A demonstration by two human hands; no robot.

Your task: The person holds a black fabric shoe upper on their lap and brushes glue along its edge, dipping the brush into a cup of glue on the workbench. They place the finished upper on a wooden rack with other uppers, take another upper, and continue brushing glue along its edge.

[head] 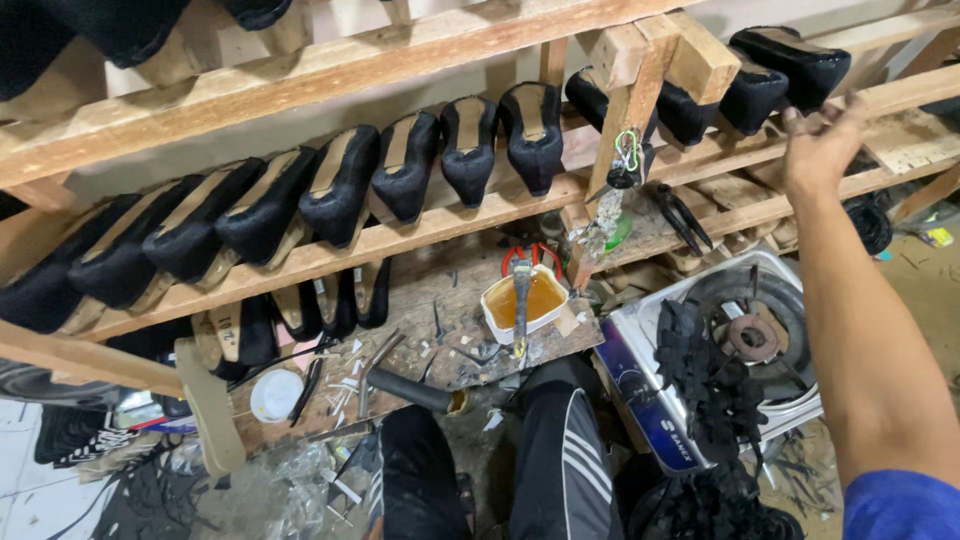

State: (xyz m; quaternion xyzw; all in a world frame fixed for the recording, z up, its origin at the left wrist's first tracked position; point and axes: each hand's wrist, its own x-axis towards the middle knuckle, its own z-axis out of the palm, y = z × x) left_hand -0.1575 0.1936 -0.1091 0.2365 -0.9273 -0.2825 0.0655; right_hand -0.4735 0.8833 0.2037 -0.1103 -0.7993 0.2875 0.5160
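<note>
A slanted wooden rack (420, 235) carries a row of black shoes (400, 165) resting soles up. Below it, the scuffed wooden tabletop (440, 300) holds a white tub of amber glue (522, 303), a black-handled tool (410, 388), a white lid (275, 395) and paper scraps.

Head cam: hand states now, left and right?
Right hand: raised to the wooden rack by the black shoes, fingers loosely spread, holding nothing that shows.
Left hand: not in view.

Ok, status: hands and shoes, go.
Right hand up at rack's right end, open, by a black shoe. Left hand out of view. Wooden post beside it; nothing between.
</note>
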